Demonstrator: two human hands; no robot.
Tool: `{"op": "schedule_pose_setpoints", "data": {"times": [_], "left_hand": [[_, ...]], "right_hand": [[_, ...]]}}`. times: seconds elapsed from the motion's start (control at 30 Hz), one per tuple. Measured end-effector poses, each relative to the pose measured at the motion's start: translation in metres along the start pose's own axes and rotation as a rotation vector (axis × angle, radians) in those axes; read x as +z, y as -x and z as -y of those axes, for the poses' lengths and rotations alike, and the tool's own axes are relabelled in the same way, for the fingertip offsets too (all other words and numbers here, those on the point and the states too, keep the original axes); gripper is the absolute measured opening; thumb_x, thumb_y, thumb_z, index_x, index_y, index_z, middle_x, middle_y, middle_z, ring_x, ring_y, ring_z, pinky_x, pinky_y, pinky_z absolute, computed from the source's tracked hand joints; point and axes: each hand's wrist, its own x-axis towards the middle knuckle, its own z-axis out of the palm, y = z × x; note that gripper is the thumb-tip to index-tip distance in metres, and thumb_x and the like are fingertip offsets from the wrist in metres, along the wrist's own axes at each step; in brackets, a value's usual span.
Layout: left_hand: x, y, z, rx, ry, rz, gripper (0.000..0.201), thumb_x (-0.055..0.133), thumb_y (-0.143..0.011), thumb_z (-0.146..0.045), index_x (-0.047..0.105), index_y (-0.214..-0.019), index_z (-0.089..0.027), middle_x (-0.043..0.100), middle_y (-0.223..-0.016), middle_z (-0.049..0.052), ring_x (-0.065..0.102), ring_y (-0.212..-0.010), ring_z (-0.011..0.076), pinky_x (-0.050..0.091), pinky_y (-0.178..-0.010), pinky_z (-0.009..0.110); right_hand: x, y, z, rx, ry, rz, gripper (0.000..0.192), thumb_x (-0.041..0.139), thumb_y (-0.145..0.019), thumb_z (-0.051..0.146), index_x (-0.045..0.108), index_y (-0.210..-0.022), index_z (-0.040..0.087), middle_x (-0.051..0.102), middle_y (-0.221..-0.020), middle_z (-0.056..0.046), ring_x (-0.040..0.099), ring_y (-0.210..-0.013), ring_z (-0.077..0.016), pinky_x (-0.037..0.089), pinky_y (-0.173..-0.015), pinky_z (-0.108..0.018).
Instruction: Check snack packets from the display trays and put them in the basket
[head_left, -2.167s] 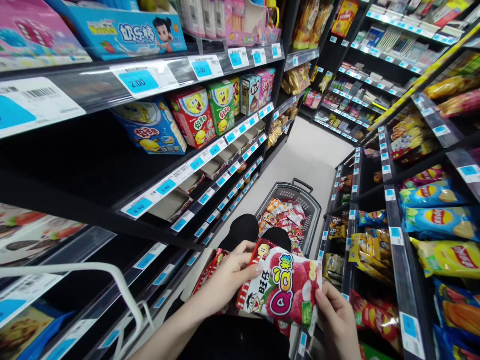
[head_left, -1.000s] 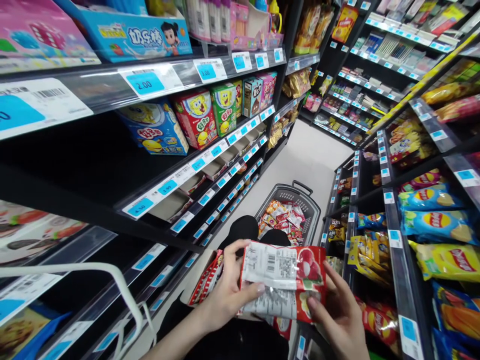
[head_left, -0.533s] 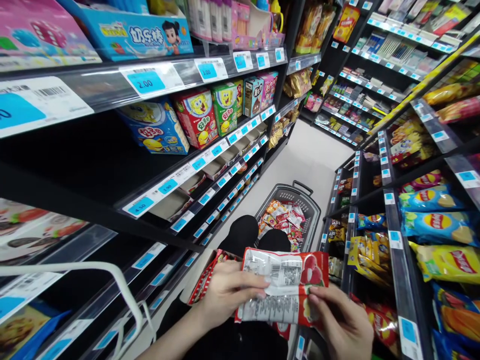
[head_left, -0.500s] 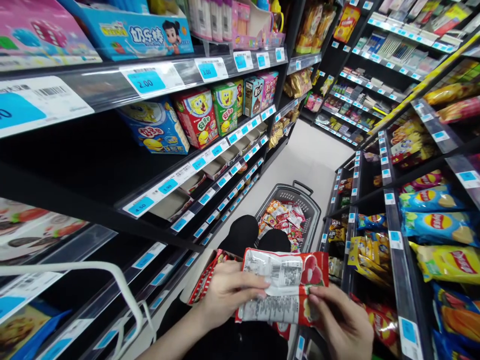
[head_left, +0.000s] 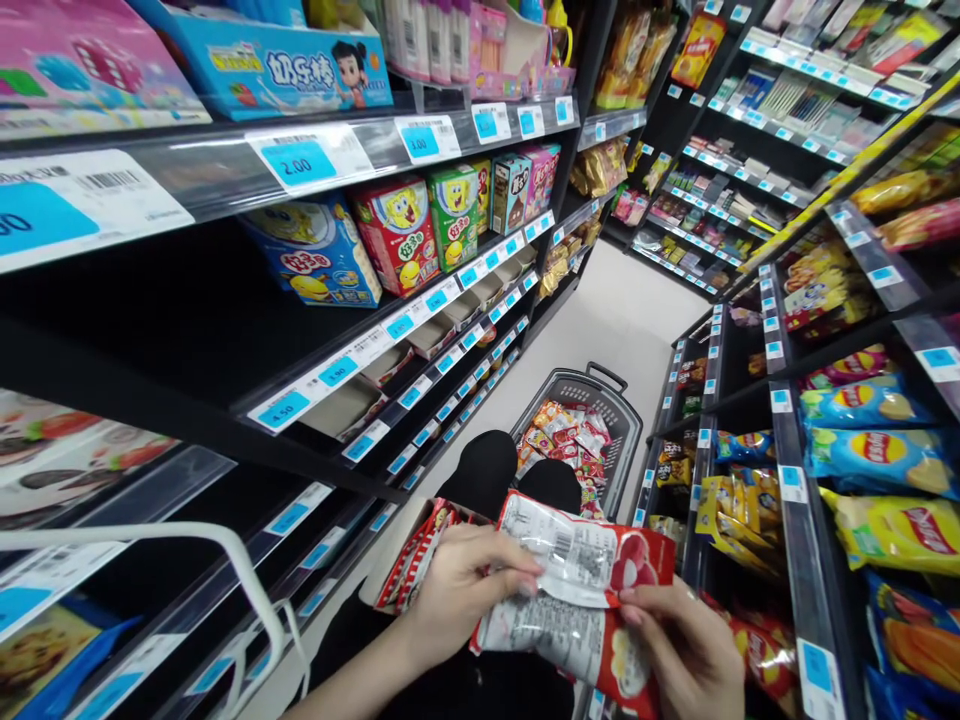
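Far left: a white wire handle (head_left: 225, 570) crosses the lower corner, in front of dark shelving (head_left: 225, 330) carrying blue price tags. A blue cartoon box (head_left: 311, 255) and a red cartoon box (head_left: 397, 230) stand on the shelf above.

Left hand (head_left: 461, 595): fingers closed on the left edge of the snack packet (head_left: 577, 590), thumb lying over the printed white back panel. A red-and-white carton (head_left: 412, 565) sits just behind this hand, low in the aisle.

Snack packet: held between both hands at lap level, above the dark knees (head_left: 487, 465). Its back faces the camera, barcode and small print showing. Against the picture from two seconds ago, the front with its large lettering has gone from view; the packet has been turned over. Since half a second ago it has also buckled, the upper half now folding forward over the lower. Judgement: the back print is under examination, and the packet has not been put anywhere yet.

Right hand (head_left: 686, 655): fingers pinched on the packet's right side, at the fold.

Beyond: a grey basket (head_left: 626, 410) of mixed packets rests on the floor. Far right, yellow crisp bags (head_left: 892, 530) fill the opposite shelves.
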Motion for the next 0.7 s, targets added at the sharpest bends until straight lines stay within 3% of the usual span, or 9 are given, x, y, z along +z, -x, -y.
{"op": "schedule_pose_setpoints", "data": {"times": [0.17, 0.33, 0.47, 0.57, 0.63, 0.7], "left_hand": [[0.007, -0.001, -0.009, -0.163, 0.109, 0.014, 0.016, 0.071, -0.077, -0.031, 0.075, -0.067, -0.019, 0.073, -0.066, 0.003, 0.063, -0.064, 0.0174, 0.044, -0.062, 0.025], [0.012, -0.004, -0.006, -0.342, 0.465, 0.087, 0.024, 0.071, -0.078, -0.041, 0.066, -0.088, -0.020, 0.063, -0.068, -0.002, 0.053, -0.059, 0.0118, 0.039, -0.057, 0.021], [0.012, -0.006, -0.004, -0.461, 0.701, 0.110, 0.026, 0.075, -0.075, -0.039, 0.065, -0.080, -0.016, 0.058, -0.068, -0.003, 0.051, -0.060, 0.0088, 0.038, -0.058, 0.018], [0.007, -0.007, -0.006, -0.566, 0.912, 0.198, 0.029, 0.076, -0.070, -0.031, 0.071, -0.090, -0.012, 0.067, -0.085, 0.005, 0.061, -0.073, 0.0137, 0.046, -0.066, 0.021], [0.004, -0.008, -0.005, -0.616, 1.026, 0.303, 0.044, 0.076, -0.062, -0.025, 0.069, -0.104, -0.012, 0.069, -0.094, 0.010, 0.065, -0.078, 0.0194, 0.052, -0.067, 0.028], [0.003, -0.007, -0.003, -0.632, 0.981, 0.354, 0.052, 0.074, -0.058, -0.019, 0.067, -0.109, -0.014, 0.070, -0.094, 0.009, 0.067, -0.074, 0.0214, 0.055, -0.062, 0.031]], "right_hand": [[0.001, 0.003, 0.007, 0.270, -0.046, 0.008, 0.035, 0.063, -0.083, 0.048, 0.064, -0.060, 0.022, 0.058, -0.051, 0.002, 0.051, -0.046, -0.0110, 0.036, -0.047, -0.022], [-0.004, -0.007, 0.005, 0.370, -0.244, -0.056, 0.025, 0.075, -0.072, 0.048, 0.068, -0.070, 0.024, 0.064, -0.066, 0.002, 0.058, -0.061, -0.0129, 0.043, -0.059, -0.019], [-0.013, -0.006, -0.010, 0.418, -0.424, 0.038, 0.030, 0.076, -0.069, 0.052, 0.071, -0.061, 0.024, 0.067, -0.060, -0.001, 0.062, -0.058, -0.0156, 0.048, -0.059, -0.022], [-0.014, 0.000, -0.012, 0.558, -0.658, 0.099, 0.032, 0.075, -0.066, 0.055, 0.075, -0.069, 0.023, 0.072, -0.064, -0.006, 0.066, -0.056, -0.0218, 0.051, -0.054, -0.028], [-0.008, 0.003, -0.005, 0.701, -0.816, 0.015, 0.036, 0.079, -0.061, 0.055, 0.076, -0.078, 0.023, 0.076, -0.072, -0.009, 0.068, -0.058, -0.0253, 0.053, -0.054, -0.032], [0.000, 0.002, 0.003, 0.758, -0.905, -0.087, 0.041, 0.085, -0.053, 0.051, 0.074, -0.080, 0.023, 0.076, -0.081, -0.010, 0.069, -0.061, -0.0254, 0.054, -0.054, -0.032]]}}
